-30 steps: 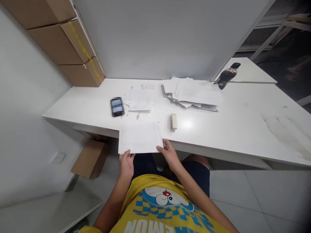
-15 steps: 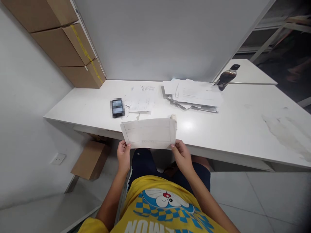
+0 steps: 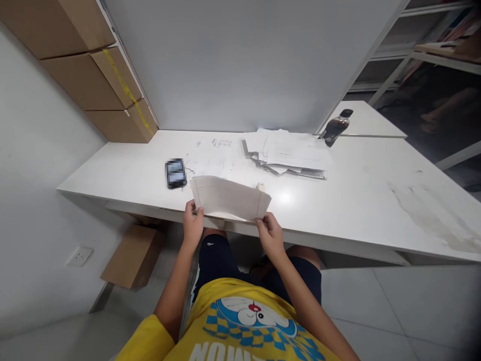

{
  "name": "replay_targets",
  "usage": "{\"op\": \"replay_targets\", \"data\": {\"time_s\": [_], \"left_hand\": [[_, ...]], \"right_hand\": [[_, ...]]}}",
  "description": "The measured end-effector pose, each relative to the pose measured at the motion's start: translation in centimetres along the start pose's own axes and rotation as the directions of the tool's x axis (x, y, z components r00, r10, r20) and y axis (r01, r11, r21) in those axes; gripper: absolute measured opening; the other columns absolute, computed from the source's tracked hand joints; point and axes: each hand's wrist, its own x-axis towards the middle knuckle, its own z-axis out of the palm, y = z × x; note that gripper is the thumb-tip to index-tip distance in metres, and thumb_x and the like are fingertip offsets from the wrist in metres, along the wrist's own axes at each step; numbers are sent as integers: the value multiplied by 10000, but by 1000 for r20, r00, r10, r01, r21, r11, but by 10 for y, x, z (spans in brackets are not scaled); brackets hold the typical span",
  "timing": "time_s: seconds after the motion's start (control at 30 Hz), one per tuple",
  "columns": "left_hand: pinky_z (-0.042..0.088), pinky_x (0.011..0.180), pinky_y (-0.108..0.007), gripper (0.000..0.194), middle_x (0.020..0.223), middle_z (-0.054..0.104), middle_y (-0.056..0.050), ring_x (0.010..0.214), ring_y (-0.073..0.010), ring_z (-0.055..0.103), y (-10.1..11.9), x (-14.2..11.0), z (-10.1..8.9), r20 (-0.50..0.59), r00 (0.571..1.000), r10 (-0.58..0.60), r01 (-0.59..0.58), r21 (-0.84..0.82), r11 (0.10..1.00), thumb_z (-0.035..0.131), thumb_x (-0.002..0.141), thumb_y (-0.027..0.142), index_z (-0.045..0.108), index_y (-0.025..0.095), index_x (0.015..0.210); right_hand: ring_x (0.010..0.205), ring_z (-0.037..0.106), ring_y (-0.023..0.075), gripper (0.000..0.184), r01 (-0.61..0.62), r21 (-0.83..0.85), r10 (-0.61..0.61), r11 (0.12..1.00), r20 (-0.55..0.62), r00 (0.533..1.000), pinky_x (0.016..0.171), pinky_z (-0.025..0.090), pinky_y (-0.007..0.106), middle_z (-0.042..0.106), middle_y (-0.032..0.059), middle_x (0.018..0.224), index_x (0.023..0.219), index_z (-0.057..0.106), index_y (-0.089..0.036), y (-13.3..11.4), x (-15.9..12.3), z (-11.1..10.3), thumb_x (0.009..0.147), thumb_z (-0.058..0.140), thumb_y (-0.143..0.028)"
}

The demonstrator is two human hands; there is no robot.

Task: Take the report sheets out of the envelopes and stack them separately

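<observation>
Both my hands hold one sheet of paper (image 3: 229,198) over the near edge of a white desk (image 3: 349,200). My left hand (image 3: 193,225) pinches its lower left corner. My right hand (image 3: 269,234) pinches its lower right corner. The sheet is lifted and bowed, with faint printed lines on the side facing me. A beige stapler (image 3: 259,186) on the desk is mostly hidden behind the sheet's right end.
A dark phone (image 3: 175,173) lies left of the sheet, loose papers (image 3: 210,160) behind it. A larger paper stack (image 3: 289,153) and a dark bottle (image 3: 334,128) sit farther right. Cardboard boxes (image 3: 93,75) stand at the back left; another box (image 3: 131,255) lies under the desk.
The sheet lay flat on the desk edge a second ago. Both hands have lifted it, tilted it up and bowed it; it now covers most of the stapler.
</observation>
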Motion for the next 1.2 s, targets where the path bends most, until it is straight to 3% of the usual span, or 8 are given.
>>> {"op": "replay_targets", "data": {"time_s": [0.17, 0.37, 0.6, 0.83, 1.0, 1.2], "left_hand": [[454, 789, -269, 162, 869, 615, -12, 837, -161, 585, -5, -8, 1, -15, 1000, 23, -23, -9, 1000, 584, 838, 286, 580, 197, 973], [469, 768, -272, 197, 840, 611, -15, 815, -166, 603, -11, -7, 10, -11, 1000, 22, -23, -126, 992, 604, 820, 319, 571, 197, 970], [460, 892, -309, 274, 1060, 641, -59, 1017, -193, 613, -21, -7, 15, 62, 998, 12, -4, -129, 992, 565, 860, 320, 543, 213, 1112], [467, 801, -286, 194, 885, 641, -18, 853, -174, 618, -23, -10, 14, 58, 998, 1, 4, -87, 996, 586, 844, 314, 564, 212, 1008], [488, 780, -287, 211, 891, 681, -35, 856, -188, 649, -15, -16, 7, 76, 997, -2, 20, -237, 971, 627, 823, 358, 581, 203, 957], [498, 695, -277, 330, 801, 692, -32, 739, -181, 647, -15, -31, 5, 139, 987, -80, 122, -330, 936, 670, 786, 484, 613, 188, 918]], "right_hand": [[889, 631, 215, 217, -5, 13, 5, 1000, -2, 1000, 804, 500, 351, 683, 60, 949, 1008, 588, -219, 3, -1, -6, 890, 523, -390], [825, 649, 217, 205, 32, -88, -36, 996, -39, 999, 766, 521, 357, 682, 56, 887, 990, 568, -219, 7, 1, -9, 892, 507, -388], [900, 676, 233, 246, 68, -191, -75, 979, -28, 997, 689, 538, 328, 706, 89, 972, 1085, 570, -221, 11, 5, -24, 916, 484, -378], [872, 686, 229, 246, 106, -261, -92, 960, 63, 994, 726, 543, 340, 719, 83, 953, 1076, 581, -216, 5, 5, -31, 925, 462, -370], [907, 678, 239, 256, 48, -243, -27, 969, 87, 996, 689, 531, 321, 722, 89, 984, 1055, 612, -223, -9, -2, -47, 910, 491, -395], [807, 655, 212, 276, -192, -27, 192, 981, -7, 981, 672, 515, 308, 712, 72, 884, 985, 634, -218, -8, -24, -70, 834, 604, -446]]}}
